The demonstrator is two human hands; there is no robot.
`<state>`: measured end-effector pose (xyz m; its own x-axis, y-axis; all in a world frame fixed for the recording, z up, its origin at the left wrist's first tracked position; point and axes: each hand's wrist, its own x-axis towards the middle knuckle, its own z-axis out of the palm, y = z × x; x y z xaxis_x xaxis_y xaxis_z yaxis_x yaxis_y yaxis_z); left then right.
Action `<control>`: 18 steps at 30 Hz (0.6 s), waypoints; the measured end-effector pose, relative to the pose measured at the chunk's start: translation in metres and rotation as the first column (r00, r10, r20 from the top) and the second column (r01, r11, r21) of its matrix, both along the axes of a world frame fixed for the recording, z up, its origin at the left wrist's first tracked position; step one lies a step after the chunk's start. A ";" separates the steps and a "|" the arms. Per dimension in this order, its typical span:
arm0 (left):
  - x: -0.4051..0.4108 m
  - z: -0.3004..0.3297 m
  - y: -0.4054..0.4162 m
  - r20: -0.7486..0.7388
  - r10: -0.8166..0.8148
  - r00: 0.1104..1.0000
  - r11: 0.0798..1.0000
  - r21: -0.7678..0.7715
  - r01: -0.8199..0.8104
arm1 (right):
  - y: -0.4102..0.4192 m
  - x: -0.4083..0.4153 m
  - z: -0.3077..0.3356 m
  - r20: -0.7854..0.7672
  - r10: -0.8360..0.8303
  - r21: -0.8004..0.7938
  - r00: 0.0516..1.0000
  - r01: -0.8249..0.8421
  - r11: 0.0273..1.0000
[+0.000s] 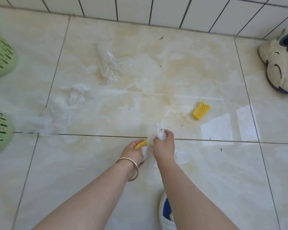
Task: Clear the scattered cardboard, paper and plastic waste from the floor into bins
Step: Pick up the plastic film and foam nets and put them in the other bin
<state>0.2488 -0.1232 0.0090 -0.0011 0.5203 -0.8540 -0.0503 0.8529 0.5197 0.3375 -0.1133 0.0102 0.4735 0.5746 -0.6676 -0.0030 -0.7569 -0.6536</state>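
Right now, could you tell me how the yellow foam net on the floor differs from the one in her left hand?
The yellow foam net on the floor lies loose and fully visible, right of the hands. The yellow foam net in the left hand is gripped, mostly hidden, bunched with white plastic. The left hand holds it off the tiles. Both share the same yellow mesh.

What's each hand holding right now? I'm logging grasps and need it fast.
Left hand: closed on a yellow foam net, with some white plastic too.
Right hand: closed on a crumpled white plastic piece.
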 end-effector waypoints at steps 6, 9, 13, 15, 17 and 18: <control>-0.061 0.021 0.001 0.136 0.292 0.947 0.956 -0.072 -0.284 | 0.015 -0.062 0.017 -0.445 0.018 0.042 0.895 0.001 0.999; -0.080 0.037 0.006 0.212 0.378 0.901 0.926 -0.085 -0.369 | 0.018 -0.095 0.028 -0.477 0.066 0.052 0.876 -0.047 0.998; -0.109 0.051 0.013 0.431 0.484 0.762 0.860 -0.074 -0.505 | 0.020 -0.145 0.043 -0.628 -0.063 -0.015 0.776 0.070 0.997; -0.132 0.050 0.017 0.418 0.534 0.735 0.824 -0.063 -0.563 | 0.022 -0.166 0.050 -0.677 -0.069 -0.018 0.733 0.078 0.997; -0.152 0.052 0.024 0.388 0.549 0.740 0.813 -0.039 -0.582 | 0.026 -0.182 0.057 -0.640 0.035 0.031 0.767 -0.020 0.999; -0.161 0.053 0.026 0.362 0.551 0.752 0.811 -0.020 -0.584 | 0.030 -0.189 0.059 -0.585 0.124 0.072 0.802 -0.101 0.992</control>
<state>0.0880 -0.0968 0.0622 -0.0446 0.5894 -0.8066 -0.6947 0.5620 0.4490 0.1485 -0.0837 0.0688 -0.0716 0.6279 -0.7750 -0.3107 -0.7524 -0.5809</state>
